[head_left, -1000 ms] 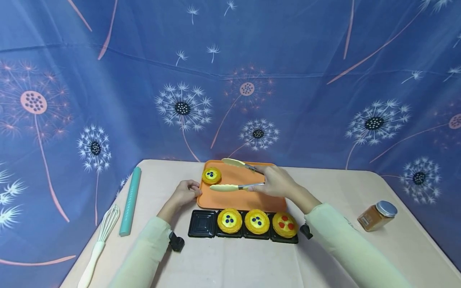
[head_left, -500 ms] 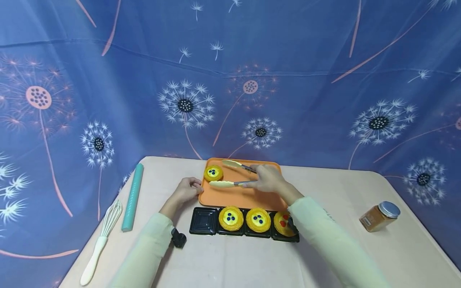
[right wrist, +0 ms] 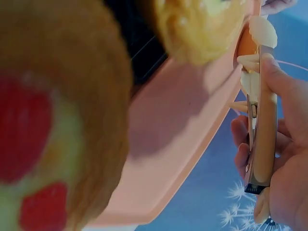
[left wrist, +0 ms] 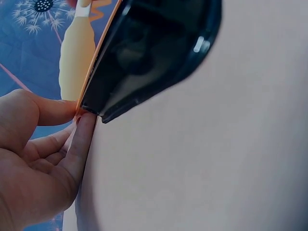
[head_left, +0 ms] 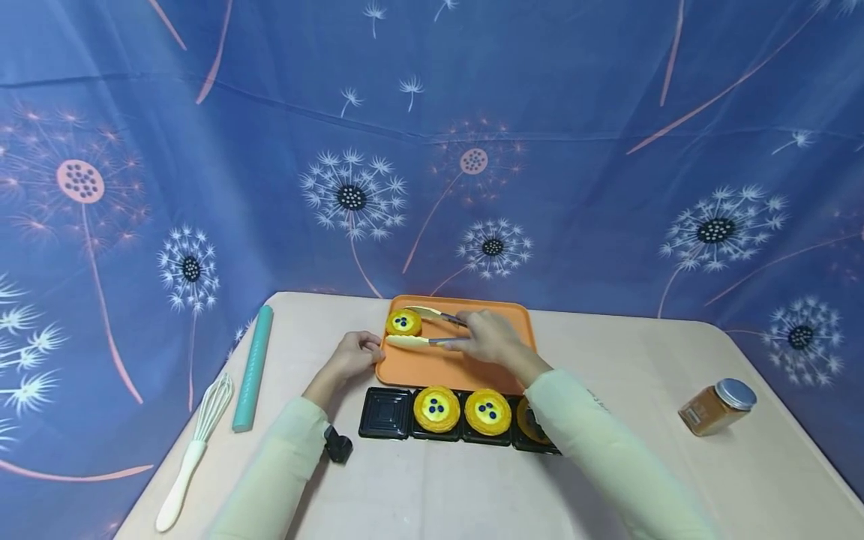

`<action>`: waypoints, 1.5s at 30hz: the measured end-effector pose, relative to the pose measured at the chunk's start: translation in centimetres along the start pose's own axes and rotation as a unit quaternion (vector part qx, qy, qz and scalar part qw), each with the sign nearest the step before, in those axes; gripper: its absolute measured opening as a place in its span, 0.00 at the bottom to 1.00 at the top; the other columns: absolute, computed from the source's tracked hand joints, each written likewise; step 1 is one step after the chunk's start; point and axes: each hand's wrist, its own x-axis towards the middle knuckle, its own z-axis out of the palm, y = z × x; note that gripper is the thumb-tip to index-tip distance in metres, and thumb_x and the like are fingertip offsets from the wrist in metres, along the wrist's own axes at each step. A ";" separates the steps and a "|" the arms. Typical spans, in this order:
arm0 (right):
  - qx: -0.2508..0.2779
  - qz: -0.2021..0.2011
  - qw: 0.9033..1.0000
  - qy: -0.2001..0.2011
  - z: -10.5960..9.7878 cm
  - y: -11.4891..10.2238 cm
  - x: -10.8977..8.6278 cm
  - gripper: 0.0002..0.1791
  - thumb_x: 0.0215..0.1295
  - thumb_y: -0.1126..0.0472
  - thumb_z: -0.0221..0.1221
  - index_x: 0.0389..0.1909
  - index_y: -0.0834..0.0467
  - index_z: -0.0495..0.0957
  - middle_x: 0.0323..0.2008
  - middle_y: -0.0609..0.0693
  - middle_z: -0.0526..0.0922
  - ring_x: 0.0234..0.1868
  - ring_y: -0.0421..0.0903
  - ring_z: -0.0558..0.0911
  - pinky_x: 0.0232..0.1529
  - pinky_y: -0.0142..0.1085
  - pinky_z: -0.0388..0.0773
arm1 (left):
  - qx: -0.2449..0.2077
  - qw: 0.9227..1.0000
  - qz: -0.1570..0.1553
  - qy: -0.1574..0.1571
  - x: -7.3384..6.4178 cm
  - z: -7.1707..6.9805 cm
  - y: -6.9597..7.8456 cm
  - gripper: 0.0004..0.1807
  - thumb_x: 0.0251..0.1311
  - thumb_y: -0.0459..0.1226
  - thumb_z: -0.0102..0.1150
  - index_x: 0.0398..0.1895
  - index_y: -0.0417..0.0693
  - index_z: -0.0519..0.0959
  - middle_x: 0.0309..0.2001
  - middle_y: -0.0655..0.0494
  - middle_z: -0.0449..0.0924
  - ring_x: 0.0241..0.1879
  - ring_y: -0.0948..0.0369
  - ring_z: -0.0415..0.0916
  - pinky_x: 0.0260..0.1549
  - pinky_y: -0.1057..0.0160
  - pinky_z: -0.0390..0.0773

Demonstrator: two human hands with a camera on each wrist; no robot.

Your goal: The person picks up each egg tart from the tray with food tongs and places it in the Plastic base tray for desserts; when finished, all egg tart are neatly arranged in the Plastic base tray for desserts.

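Note:
In the head view my right hand (head_left: pixel 491 337) holds tongs (head_left: pixel 409 341) with cream tips and metal arms. The spread tips reach to either side of a small blueberry-topped egg tart (head_left: pixel 403 322) at the left end of an orange tray (head_left: pixel 432 369). With thumb and fingers, my left hand (head_left: pixel 352 355) pinches the tray's left rim, as the left wrist view also shows. Before the tray lies a row of black square holders (head_left: pixel 385 413); the leftmost is bare. Two blueberry tarts (head_left: pixel 436 410) fill the middle ones. A strawberry tart (right wrist: pixel 103 144) at the right end is mostly hidden by my sleeve.
On the left of the table lie a teal rolling pin (head_left: pixel 253 371) and a whisk (head_left: pixel 194 457) with a white handle. A brown jar (head_left: pixel 709 412) with a silver lid stands tilted in view at the right. A blue dandelion cloth (head_left: pixel 574 187) hangs behind.
My right hand has moved left with the tongs, bringing their tips from beside the small tart to around it. My right sleeve now covers most of the strawberry tart. The left hand stays at the rim.

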 end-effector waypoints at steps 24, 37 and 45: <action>0.030 0.015 0.999 0.033 -1.6 0.2 -0.6 0.33 0.63 0.42 0.65 0.61 0.61 0.77 0.14 0.48 0.71 0.11 0.40 0.60 0.14 0.33 0.56 | -0.009 1.000 0.007 -0.004 0.3 0.4 0.4 0.12 0.57 0.25 0.61 0.45 0.31 0.76 0.29 0.53 0.73 0.27 0.61 0.71 0.26 0.66 0.77; 0.002 -0.003 0.998 0.058 -2.7 0.6 -2.0 0.32 0.61 0.41 0.67 0.57 0.60 0.79 0.14 0.43 0.71 0.12 0.40 0.62 0.16 0.34 0.59 | -0.008 1.000 0.010 -0.010 0.0 0.3 -0.1 0.11 0.60 0.26 0.60 0.46 0.30 0.77 0.32 0.49 0.75 0.28 0.60 0.74 0.27 0.64 0.81; -0.021 -0.043 0.996 0.081 -3.5 0.4 -3.6 0.33 0.60 0.43 0.68 0.59 0.61 0.79 0.23 0.49 0.81 0.11 0.38 0.57 0.16 0.33 0.56 | 0.001 1.000 0.011 -0.003 0.0 0.1 -0.1 0.12 0.60 0.26 0.61 0.46 0.30 0.77 0.32 0.49 0.76 0.27 0.60 0.73 0.27 0.64 0.80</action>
